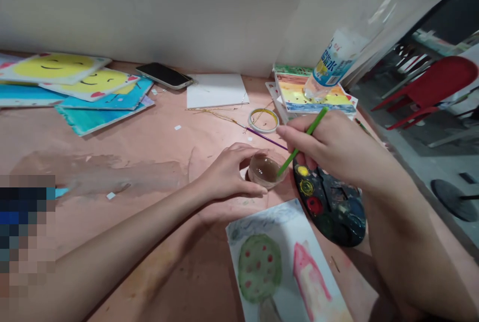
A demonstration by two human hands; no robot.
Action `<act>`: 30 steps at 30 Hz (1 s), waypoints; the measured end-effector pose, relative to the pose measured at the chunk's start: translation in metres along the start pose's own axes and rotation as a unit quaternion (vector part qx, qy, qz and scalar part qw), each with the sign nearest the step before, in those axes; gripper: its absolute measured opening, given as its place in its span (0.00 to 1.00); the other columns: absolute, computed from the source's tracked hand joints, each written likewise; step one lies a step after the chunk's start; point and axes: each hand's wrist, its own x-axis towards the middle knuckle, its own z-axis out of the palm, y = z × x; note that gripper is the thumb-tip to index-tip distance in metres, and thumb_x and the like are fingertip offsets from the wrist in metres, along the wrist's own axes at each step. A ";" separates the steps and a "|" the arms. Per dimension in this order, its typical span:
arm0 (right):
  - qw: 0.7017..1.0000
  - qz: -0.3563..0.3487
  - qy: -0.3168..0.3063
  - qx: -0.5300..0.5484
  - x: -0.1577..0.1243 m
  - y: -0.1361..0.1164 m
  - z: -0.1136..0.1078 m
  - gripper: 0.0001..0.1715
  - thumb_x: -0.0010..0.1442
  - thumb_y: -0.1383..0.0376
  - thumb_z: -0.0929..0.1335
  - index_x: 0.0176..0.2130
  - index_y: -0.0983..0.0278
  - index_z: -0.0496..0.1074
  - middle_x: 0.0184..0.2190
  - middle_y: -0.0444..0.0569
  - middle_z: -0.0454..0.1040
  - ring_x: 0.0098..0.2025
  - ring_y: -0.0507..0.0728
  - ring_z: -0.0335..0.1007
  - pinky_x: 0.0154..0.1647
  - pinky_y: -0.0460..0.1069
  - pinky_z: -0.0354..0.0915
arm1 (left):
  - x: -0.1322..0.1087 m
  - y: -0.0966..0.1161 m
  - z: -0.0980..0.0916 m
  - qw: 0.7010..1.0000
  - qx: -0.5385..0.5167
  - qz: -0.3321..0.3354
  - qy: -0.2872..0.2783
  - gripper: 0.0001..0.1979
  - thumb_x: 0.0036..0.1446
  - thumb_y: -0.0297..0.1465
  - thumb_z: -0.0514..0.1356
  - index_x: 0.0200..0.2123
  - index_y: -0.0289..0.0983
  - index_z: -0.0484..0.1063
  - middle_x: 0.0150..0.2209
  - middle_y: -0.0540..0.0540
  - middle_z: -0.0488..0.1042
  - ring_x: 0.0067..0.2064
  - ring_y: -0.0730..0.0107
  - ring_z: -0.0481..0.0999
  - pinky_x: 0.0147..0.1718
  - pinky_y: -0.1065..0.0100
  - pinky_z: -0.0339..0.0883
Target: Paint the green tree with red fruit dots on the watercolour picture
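My left hand (234, 170) is wrapped round the side of a small clear cup (258, 185) of murky brown water. Between the thumb and fingers of my right hand (325, 142) is a green-handled paintbrush (313, 123), slanting down with its lower end in the cup; its bristles are hidden in the water. Partly under my right wrist lies a dark paint palette (329, 212) with yellow and red paint in its wells. Closest to me is a painting (286, 217) of a green tree with red dots and a pink-roofed shape.
Painted canvases (93, 82) are piled at the left, beside a phone (164, 76). Behind the cup are a blank white canvas (217, 90), a tape roll (263, 120) and a purple brush (265, 137). A plastic bottle (333, 63) stands on more paintings (290, 97).
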 end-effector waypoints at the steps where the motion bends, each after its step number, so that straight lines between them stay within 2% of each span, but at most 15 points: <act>1: 0.999 0.004 0.022 -0.027 0.001 0.003 0.000 0.28 0.70 0.60 0.62 0.19 0.62 0.60 0.15 0.40 0.61 0.19 0.49 0.55 0.24 0.49 0.50 | 0.000 0.001 0.000 1.000 0.000 -0.001 -0.001 0.36 0.37 0.37 0.77 0.53 0.43 0.74 0.53 0.45 0.77 0.56 0.54 0.72 0.58 0.54 0.64; 3: 0.998 -0.001 0.052 -0.047 0.003 0.006 0.005 0.27 0.71 0.58 0.62 0.20 0.62 0.59 0.16 0.41 0.61 0.20 0.50 0.56 0.26 0.49 0.49 | 0.000 0.002 -0.001 1.000 -0.001 -0.007 0.002 0.35 0.37 0.37 0.77 0.52 0.44 0.75 0.53 0.46 0.77 0.56 0.53 0.72 0.57 0.54 0.64; 5: 0.999 -0.019 0.046 -0.022 0.004 0.005 0.012 0.26 0.71 0.57 0.62 0.22 0.62 0.61 0.19 0.42 0.64 0.22 0.50 0.59 0.26 0.49 0.50 | 0.001 0.003 -0.001 1.000 -0.002 -0.015 0.000 0.34 0.37 0.37 0.76 0.51 0.43 0.75 0.52 0.47 0.77 0.55 0.52 0.73 0.56 0.54 0.65; 8: 0.998 -0.042 0.010 0.037 0.004 -0.003 0.017 0.26 0.70 0.57 0.62 0.22 0.62 0.61 0.19 0.41 0.64 0.23 0.50 0.60 0.27 0.48 0.52 | 0.002 0.003 -0.001 0.999 -0.010 -0.029 -0.015 0.32 0.38 0.38 0.75 0.50 0.43 0.76 0.51 0.48 0.77 0.54 0.50 0.73 0.55 0.53 0.66; 11: 0.995 -0.051 -0.041 0.079 0.001 -0.008 0.009 0.25 0.69 0.60 0.62 0.21 0.62 0.62 0.16 0.40 0.64 0.20 0.49 0.60 0.25 0.47 0.52 | 0.001 0.003 -0.001 0.999 -0.018 -0.026 -0.015 0.30 0.38 0.36 0.75 0.49 0.42 0.76 0.51 0.48 0.77 0.54 0.51 0.73 0.55 0.53 0.65; 13: 0.994 -0.057 -0.050 0.073 -0.001 -0.004 0.002 0.25 0.70 0.62 0.62 0.21 0.62 0.62 0.15 0.39 0.63 0.19 0.48 0.59 0.24 0.48 0.52 | 0.000 0.003 0.000 1.000 -0.014 -0.016 -0.001 0.32 0.38 0.35 0.76 0.50 0.41 0.76 0.52 0.47 0.77 0.54 0.52 0.73 0.56 0.54 0.65; 18: 0.997 -0.043 0.032 -0.047 -0.002 0.014 -0.004 0.28 0.71 0.60 0.62 0.20 0.62 0.62 0.14 0.40 0.61 0.18 0.49 0.55 0.24 0.50 0.49 | -0.001 0.004 0.001 1.000 0.004 -0.004 0.012 0.34 0.37 0.35 0.77 0.51 0.41 0.75 0.52 0.47 0.77 0.55 0.55 0.73 0.55 0.57 0.65; 21: 0.997 -0.032 0.052 -0.040 0.000 0.012 0.004 0.27 0.72 0.56 0.62 0.23 0.62 0.68 0.17 0.42 0.65 0.21 0.50 0.61 0.26 0.50 0.52 | -0.001 0.005 0.000 1.000 0.000 -0.003 0.012 0.34 0.38 0.34 0.77 0.51 0.42 0.75 0.52 0.48 0.77 0.54 0.55 0.73 0.55 0.57 0.66; 23: 0.998 -0.042 0.035 -0.005 0.001 0.004 0.008 0.26 0.72 0.56 0.62 0.25 0.62 0.69 0.20 0.42 0.68 0.24 0.50 0.64 0.27 0.49 0.54 | 0.000 0.005 0.000 1.000 -0.014 -0.009 0.003 0.31 0.39 0.34 0.76 0.50 0.42 0.75 0.50 0.49 0.77 0.53 0.55 0.74 0.55 0.56 0.65; 26: 0.997 -0.063 -0.014 0.035 -0.001 -0.008 0.008 0.25 0.71 0.62 0.63 0.22 0.63 0.66 0.19 0.40 0.66 0.23 0.48 0.62 0.26 0.47 0.54 | -0.001 0.005 0.000 0.999 -0.035 -0.023 -0.014 0.27 0.41 0.35 0.75 0.47 0.42 0.76 0.49 0.49 0.78 0.51 0.54 0.75 0.55 0.55 0.65; 28: 0.995 -0.079 -0.039 0.050 -0.003 -0.007 0.004 0.25 0.71 0.65 0.63 0.22 0.64 0.66 0.17 0.38 0.64 0.20 0.46 0.59 0.24 0.45 0.52 | -0.001 0.005 0.000 0.999 -0.031 -0.027 -0.010 0.29 0.39 0.37 0.76 0.48 0.41 0.76 0.50 0.48 0.78 0.52 0.53 0.75 0.55 0.54 0.66; 30: 0.995 -0.087 -0.028 0.036 -0.004 0.000 0.000 0.24 0.71 0.65 0.63 0.23 0.64 0.68 0.16 0.36 0.62 0.18 0.45 0.56 0.21 0.45 0.50 | -0.001 0.004 0.000 1.000 -0.019 -0.018 -0.001 0.32 0.37 0.37 0.77 0.49 0.40 0.76 0.51 0.46 0.77 0.52 0.52 0.74 0.54 0.54 0.66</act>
